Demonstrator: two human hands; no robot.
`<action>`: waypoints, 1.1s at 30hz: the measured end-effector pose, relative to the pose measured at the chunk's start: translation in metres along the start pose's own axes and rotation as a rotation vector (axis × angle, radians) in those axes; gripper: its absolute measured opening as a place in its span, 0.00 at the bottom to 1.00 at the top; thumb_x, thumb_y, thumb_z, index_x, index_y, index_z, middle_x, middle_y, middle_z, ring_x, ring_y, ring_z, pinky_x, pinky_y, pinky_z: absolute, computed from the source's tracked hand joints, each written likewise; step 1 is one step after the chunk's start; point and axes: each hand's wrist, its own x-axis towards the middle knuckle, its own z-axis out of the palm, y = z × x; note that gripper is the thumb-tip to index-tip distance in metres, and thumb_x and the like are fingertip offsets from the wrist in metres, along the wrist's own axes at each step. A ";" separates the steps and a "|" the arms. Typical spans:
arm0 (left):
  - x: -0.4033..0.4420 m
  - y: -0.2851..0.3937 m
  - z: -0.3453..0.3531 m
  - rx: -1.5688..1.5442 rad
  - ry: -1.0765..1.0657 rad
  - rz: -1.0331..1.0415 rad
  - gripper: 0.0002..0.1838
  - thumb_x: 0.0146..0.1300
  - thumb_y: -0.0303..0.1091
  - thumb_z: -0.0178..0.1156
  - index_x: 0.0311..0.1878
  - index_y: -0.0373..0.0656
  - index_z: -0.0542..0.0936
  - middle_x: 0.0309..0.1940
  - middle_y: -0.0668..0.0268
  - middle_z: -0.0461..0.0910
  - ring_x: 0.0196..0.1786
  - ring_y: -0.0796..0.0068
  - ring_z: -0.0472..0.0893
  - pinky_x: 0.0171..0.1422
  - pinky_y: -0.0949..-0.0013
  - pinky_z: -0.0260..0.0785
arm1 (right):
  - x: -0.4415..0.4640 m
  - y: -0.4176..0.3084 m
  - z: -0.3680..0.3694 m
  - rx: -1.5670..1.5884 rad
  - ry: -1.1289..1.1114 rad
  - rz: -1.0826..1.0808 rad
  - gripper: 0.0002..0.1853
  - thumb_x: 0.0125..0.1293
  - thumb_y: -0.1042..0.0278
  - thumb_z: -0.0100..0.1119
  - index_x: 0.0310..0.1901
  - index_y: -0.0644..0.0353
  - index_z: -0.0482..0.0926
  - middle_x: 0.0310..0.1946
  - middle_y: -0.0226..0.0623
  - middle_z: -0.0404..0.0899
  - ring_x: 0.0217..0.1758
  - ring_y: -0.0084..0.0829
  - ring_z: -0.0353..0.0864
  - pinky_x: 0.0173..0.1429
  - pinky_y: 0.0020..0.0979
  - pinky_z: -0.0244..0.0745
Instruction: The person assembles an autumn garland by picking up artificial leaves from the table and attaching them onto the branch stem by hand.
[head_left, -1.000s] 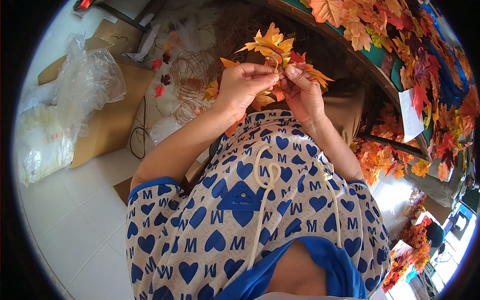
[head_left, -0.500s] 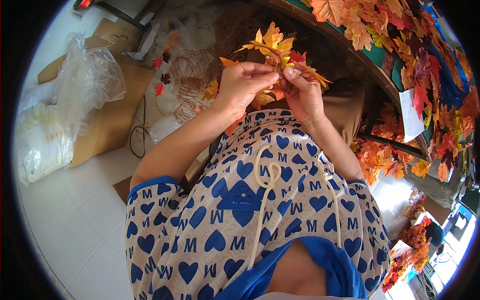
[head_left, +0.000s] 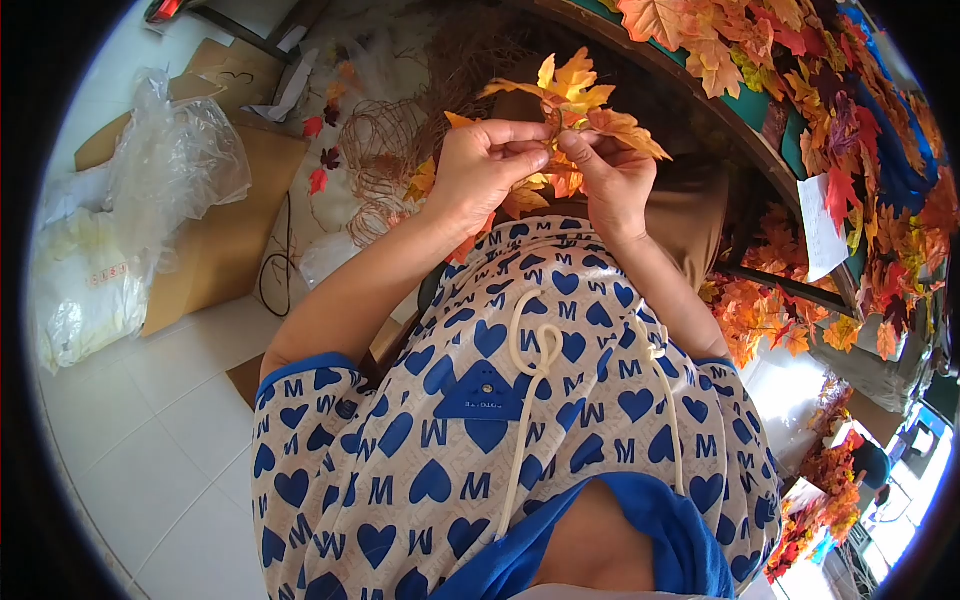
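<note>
In front of my lap I have a garland of artificial maple leaves (head_left: 572, 85), yellow and orange, on a thin brown stem. My left hand (head_left: 485, 170) is closed, thumb and index finger pinching the stem near its middle. Close beside it, my right hand (head_left: 615, 185) is closed too, its thumb and fingers pressed on the garland just below an orange leaf (head_left: 628, 130). The fingertips of both hands almost meet. More leaves hang under and behind the hands, partly hidden by them.
At left a clear plastic bag (head_left: 175, 150) lies over a cardboard box (head_left: 225, 215). Tangled brown twine (head_left: 375, 150) and a few red leaves (head_left: 318, 180) are on the floor. At right, a table edge (head_left: 690, 85) bears piles of autumn leaves (head_left: 715, 50) and a paper note (head_left: 823, 230).
My right hand has shifted slightly right and turned, its fingers now around an orange leaf's base. The yellow leaves on top have tilted to the right. My left hand has barely moved.
</note>
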 end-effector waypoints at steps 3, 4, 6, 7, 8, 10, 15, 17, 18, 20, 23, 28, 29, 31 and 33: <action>0.002 -0.003 -0.001 0.053 0.024 0.017 0.14 0.58 0.19 0.60 0.48 0.30 0.78 0.39 0.60 0.80 0.42 0.78 0.79 0.52 0.75 0.74 | 0.001 -0.001 -0.002 -0.083 -0.006 0.036 0.09 0.55 0.78 0.67 0.38 0.65 0.78 0.30 0.30 0.81 0.30 0.16 0.78 0.35 0.18 0.74; 0.002 -0.003 -0.002 0.077 0.030 0.032 0.14 0.58 0.18 0.59 0.48 0.30 0.78 0.39 0.59 0.80 0.42 0.78 0.79 0.52 0.75 0.74 | 0.001 0.000 -0.002 -0.124 -0.018 0.062 0.09 0.55 0.78 0.67 0.38 0.65 0.78 0.30 0.30 0.81 0.28 0.15 0.77 0.32 0.17 0.73; 0.001 -0.003 -0.001 0.090 0.030 0.038 0.13 0.58 0.18 0.59 0.48 0.29 0.78 0.40 0.59 0.80 0.42 0.77 0.79 0.52 0.75 0.74 | 0.001 0.004 -0.003 -0.111 -0.019 0.038 0.09 0.55 0.78 0.67 0.37 0.64 0.78 0.29 0.29 0.80 0.27 0.15 0.76 0.31 0.16 0.73; 0.001 -0.003 0.000 0.102 0.028 0.045 0.13 0.58 0.17 0.58 0.48 0.29 0.78 0.40 0.58 0.80 0.42 0.77 0.80 0.52 0.74 0.74 | 0.002 0.006 -0.003 -0.099 -0.020 0.013 0.09 0.55 0.78 0.67 0.36 0.64 0.78 0.28 0.29 0.80 0.26 0.14 0.75 0.30 0.16 0.72; 0.000 -0.004 0.001 0.104 0.028 0.044 0.13 0.58 0.17 0.58 0.48 0.29 0.78 0.40 0.58 0.80 0.42 0.77 0.80 0.52 0.74 0.74 | 0.001 0.005 -0.002 -0.097 -0.020 0.014 0.09 0.55 0.78 0.67 0.36 0.64 0.78 0.28 0.29 0.80 0.26 0.14 0.75 0.30 0.16 0.72; 0.000 -0.007 0.002 0.070 0.027 0.096 0.13 0.59 0.17 0.58 0.48 0.29 0.78 0.41 0.57 0.80 0.43 0.76 0.80 0.52 0.74 0.74 | 0.000 0.001 -0.001 -0.119 -0.026 -0.008 0.09 0.56 0.79 0.66 0.37 0.65 0.77 0.28 0.29 0.79 0.25 0.13 0.74 0.29 0.16 0.71; 0.002 -0.014 0.001 0.084 0.035 0.113 0.13 0.59 0.18 0.58 0.48 0.28 0.77 0.41 0.57 0.80 0.42 0.76 0.80 0.52 0.74 0.74 | -0.001 0.001 0.000 -0.050 -0.048 0.026 0.10 0.56 0.80 0.66 0.39 0.65 0.76 0.30 0.30 0.79 0.29 0.14 0.75 0.33 0.17 0.73; 0.002 -0.015 0.001 0.083 0.034 0.131 0.13 0.59 0.18 0.58 0.48 0.28 0.77 0.41 0.57 0.80 0.42 0.76 0.80 0.52 0.75 0.74 | -0.001 0.002 0.001 -0.037 -0.056 0.019 0.11 0.56 0.80 0.65 0.40 0.66 0.76 0.31 0.30 0.78 0.30 0.15 0.75 0.34 0.17 0.74; 0.002 -0.015 0.001 0.121 0.045 0.146 0.13 0.59 0.18 0.58 0.48 0.28 0.77 0.40 0.58 0.81 0.42 0.77 0.80 0.51 0.75 0.74 | -0.001 0.003 0.001 -0.049 -0.067 0.013 0.11 0.56 0.80 0.66 0.40 0.66 0.76 0.32 0.30 0.79 0.31 0.15 0.76 0.35 0.18 0.74; 0.002 -0.016 0.001 0.159 0.054 0.162 0.13 0.59 0.19 0.59 0.48 0.28 0.77 0.40 0.58 0.81 0.42 0.77 0.80 0.51 0.76 0.74 | -0.001 0.006 -0.002 -0.060 -0.076 0.007 0.11 0.55 0.80 0.66 0.40 0.66 0.76 0.33 0.30 0.79 0.33 0.16 0.76 0.36 0.18 0.75; 0.003 -0.018 0.001 0.248 0.060 0.197 0.12 0.58 0.19 0.60 0.46 0.28 0.78 0.39 0.59 0.81 0.41 0.78 0.80 0.49 0.77 0.74 | 0.003 0.009 -0.008 -0.222 -0.133 -0.050 0.11 0.55 0.79 0.66 0.39 0.66 0.77 0.32 0.29 0.79 0.32 0.17 0.77 0.37 0.19 0.75; 0.011 -0.007 -0.006 0.186 0.038 0.214 0.14 0.56 0.19 0.62 0.47 0.29 0.77 0.38 0.58 0.81 0.41 0.75 0.81 0.49 0.75 0.74 | 0.010 0.007 -0.014 -0.162 -0.264 0.064 0.10 0.58 0.72 0.65 0.39 0.67 0.78 0.30 0.30 0.81 0.35 0.19 0.78 0.38 0.22 0.74; 0.016 -0.005 -0.010 -0.029 0.006 0.150 0.15 0.56 0.20 0.62 0.48 0.29 0.77 0.39 0.58 0.81 0.41 0.74 0.81 0.50 0.74 0.73 | 0.014 0.009 -0.017 -0.348 -0.322 0.106 0.09 0.61 0.70 0.62 0.39 0.66 0.79 0.33 0.29 0.82 0.37 0.20 0.79 0.41 0.25 0.74; 0.020 0.001 -0.021 -0.077 -0.008 0.119 0.15 0.57 0.21 0.61 0.49 0.30 0.77 0.39 0.59 0.81 0.41 0.74 0.81 0.49 0.75 0.73 | 0.013 0.014 -0.020 -0.524 -0.403 -0.098 0.09 0.62 0.70 0.61 0.40 0.66 0.79 0.35 0.29 0.81 0.39 0.20 0.79 0.43 0.26 0.75; 0.022 -0.001 -0.024 -0.180 -0.023 0.114 0.15 0.57 0.21 0.61 0.49 0.31 0.77 0.39 0.60 0.81 0.41 0.75 0.81 0.48 0.76 0.73 | 0.018 0.035 -0.014 0.008 -0.521 0.105 0.12 0.63 0.72 0.58 0.47 0.64 0.76 0.43 0.32 0.78 0.44 0.22 0.78 0.48 0.26 0.76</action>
